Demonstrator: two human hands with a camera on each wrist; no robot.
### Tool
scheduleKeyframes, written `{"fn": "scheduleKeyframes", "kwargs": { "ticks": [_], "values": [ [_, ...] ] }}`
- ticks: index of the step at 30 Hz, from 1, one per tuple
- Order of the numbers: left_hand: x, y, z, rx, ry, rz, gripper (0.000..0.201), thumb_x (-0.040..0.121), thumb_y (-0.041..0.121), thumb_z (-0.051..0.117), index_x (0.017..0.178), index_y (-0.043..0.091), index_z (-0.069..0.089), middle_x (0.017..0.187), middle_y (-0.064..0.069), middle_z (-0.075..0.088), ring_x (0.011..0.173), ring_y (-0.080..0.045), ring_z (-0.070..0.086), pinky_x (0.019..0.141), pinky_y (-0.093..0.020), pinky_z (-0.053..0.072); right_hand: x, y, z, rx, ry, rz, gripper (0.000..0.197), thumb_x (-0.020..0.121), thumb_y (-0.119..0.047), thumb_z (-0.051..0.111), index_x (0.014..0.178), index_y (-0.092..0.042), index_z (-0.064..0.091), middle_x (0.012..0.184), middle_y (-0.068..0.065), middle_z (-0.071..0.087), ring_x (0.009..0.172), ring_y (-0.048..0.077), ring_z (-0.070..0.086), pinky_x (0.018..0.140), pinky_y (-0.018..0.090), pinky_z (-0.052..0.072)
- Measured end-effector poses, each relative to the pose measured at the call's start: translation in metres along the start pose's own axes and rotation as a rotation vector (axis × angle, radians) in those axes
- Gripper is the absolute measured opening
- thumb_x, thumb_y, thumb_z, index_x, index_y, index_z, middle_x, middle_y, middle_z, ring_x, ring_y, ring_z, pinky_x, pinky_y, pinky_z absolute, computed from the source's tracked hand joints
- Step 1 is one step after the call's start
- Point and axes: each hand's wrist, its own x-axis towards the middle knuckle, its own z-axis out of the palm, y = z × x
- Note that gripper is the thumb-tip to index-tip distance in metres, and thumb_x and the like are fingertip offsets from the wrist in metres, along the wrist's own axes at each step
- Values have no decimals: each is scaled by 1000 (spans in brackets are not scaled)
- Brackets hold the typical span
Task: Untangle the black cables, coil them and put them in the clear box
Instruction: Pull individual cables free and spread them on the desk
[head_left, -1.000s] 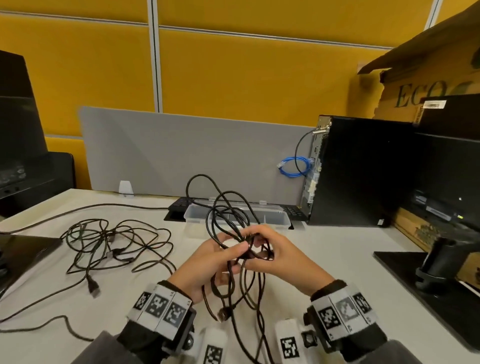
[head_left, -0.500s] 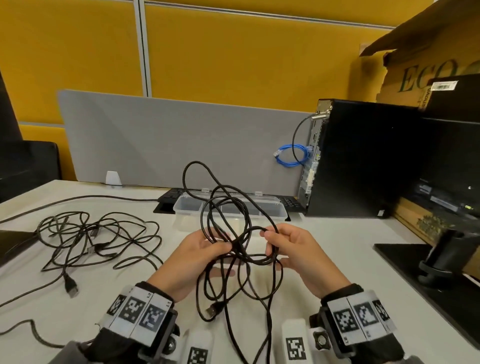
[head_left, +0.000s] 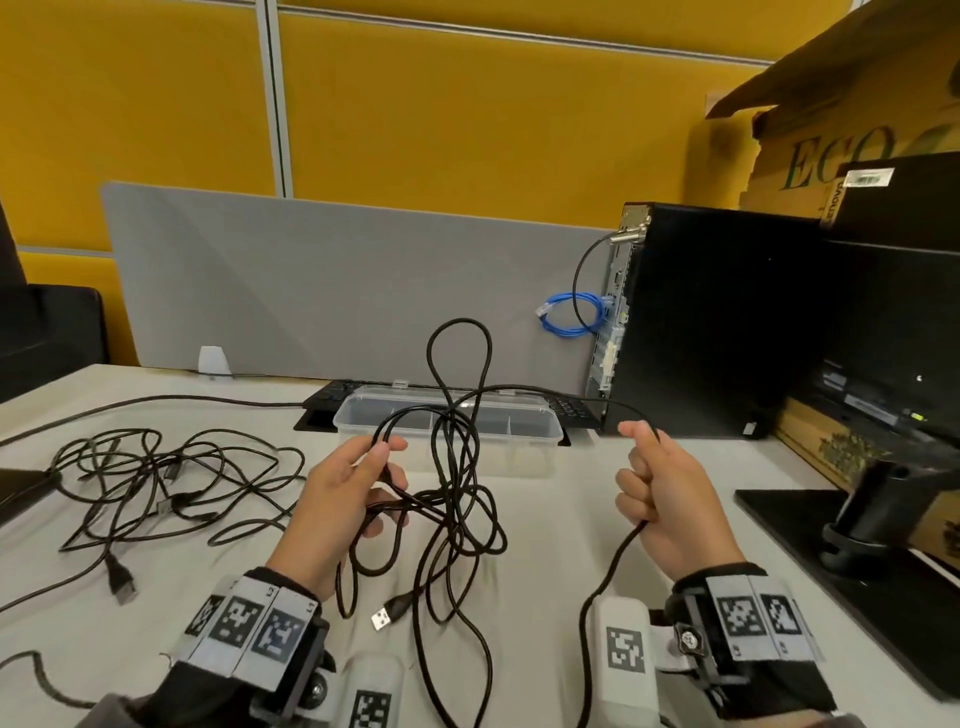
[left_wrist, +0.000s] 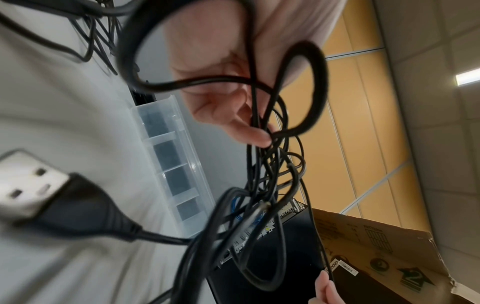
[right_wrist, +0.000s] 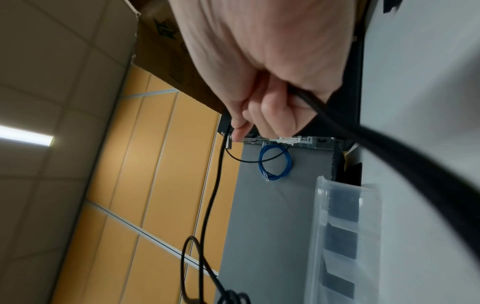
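Your right hand (head_left: 670, 499), fist around one black cable (head_left: 540, 391), has pulled rightward, away from your left hand (head_left: 343, 499). Your left fingers pinch the knotted loops (head_left: 457, 499); one strand is coming free.

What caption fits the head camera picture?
Left hand holds tangled black cables while right hand pulls one strand before the clear box.

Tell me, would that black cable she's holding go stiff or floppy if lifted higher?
Probably floppy: the black cable droops in loose loops below the left hand. It looks light, since the right hand pulls one strand taut. The loops would likely snag again.
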Motion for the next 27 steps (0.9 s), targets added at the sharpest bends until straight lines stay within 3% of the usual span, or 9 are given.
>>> {"fn": "scheduleKeyframes", "kwargs": {
  "ticks": [6, 9, 12, 14, 17, 20, 23, 27],
  "values": [
    [4, -1, 0, -113, 6, -58, 24, 99, 29, 38, 96, 23, 62, 67, 0, 51, 65, -14, 51, 70, -33, 49, 3, -2, -6, -60, 78, -21, 7, 93, -26, 54, 94, -20, 58, 52, -9, 33, 44, 5, 28, 39, 16, 28],
    [5, -2, -2, -287, -49, -140, 26, 99, 32, 38, 93, 21, 60, 61, 3, 41, 61, -11, 43, 84, -45, 53, 3, -5, -9, -136, 114, -39, 12, 92, -29, 56, 102, -23, 60, 70, -5, 42, 57, 8, 34, 52, 21, 33],
    [6, -2, -3, -412, -69, -164, 28, 98, 34, 37, 86, 22, 60, 58, 4, 36, 53, -8, 38, 82, -49, 53, -2, -12, -11, -225, 155, -152, 12, 95, -27, 50, 102, -28, 60, 83, -3, 47, 67, 10, 40, 60, 22, 39],
    [7, -2, -3, -444, -77, -152, 29, 98, 34, 36, 85, 21, 59, 60, 3, 35, 55, -9, 37, 81, -50, 53, -4, -13, -13, -397, 240, -324, 14, 94, -26, 50, 105, -25, 59, 88, -6, 53, 78, 11, 48, 71, 27, 43],
    [6, -1, -2, -459, -91, -142, 30, 99, 34, 34, 84, 20, 56, 64, 1, 39, 61, -12, 41, 82, -51, 53, -3, -15, -16, -668, 310, -546, 14, 94, -18, 52, 106, -18, 58, 98, -3, 57, 94, 14, 51, 80, 30, 40],
    [6, -1, -2, -500, -100, -158, 29, 98, 36, 36, 82, 22, 54, 77, -2, 49, 74, -17, 48, 82, -54, 53, 5, -14, -18, -959, 229, -590, 21, 94, -10, 48, 113, -16, 56, 102, -2, 52, 99, 15, 50, 84, 31, 42],
    [7, -2, -3, -547, -115, -173, 28, 98, 37, 35, 82, 21, 53, 86, -6, 57, 86, -24, 57, 81, -55, 53, 17, -21, -15, -1265, 182, -653, 26, 94, -7, 47, 116, -17, 55, 98, 0, 48, 98, 24, 52, 83, 34, 42],
    [7, -2, -4, -634, -165, -171, 27, 100, 36, 31, 87, 20, 48, 82, -8, 62, 87, -29, 64, 71, -52, 56, 13, -35, 2, -1533, 223, -611, 28, 94, -19, 50, 120, -28, 54, 114, 2, 48, 109, 24, 40, 82, 34, 22]
  ]
}}
